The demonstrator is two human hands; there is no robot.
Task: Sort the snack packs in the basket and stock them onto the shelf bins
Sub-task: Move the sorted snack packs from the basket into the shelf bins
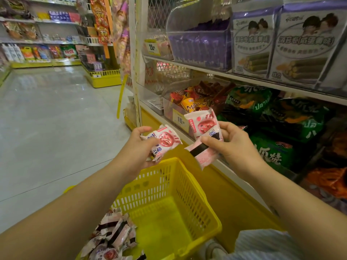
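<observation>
Glossy pink snack packs [203, 128] gripped in each hand, above the basket [174, 194].

To your left you see a pale tiled floor [47, 119] and far stocked shelving [37, 40]; at your right stand 2 purple-topped boxes [304, 44] above green bags [247, 100].

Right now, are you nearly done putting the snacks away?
Not yet. Much of the floor of the yellow basket is bare, so some packs may already be out. The left hand holds a pink pack and the right hand holds two more packs, near the shelf bins. A pile of packs waits in the basket's near corner.
</observation>
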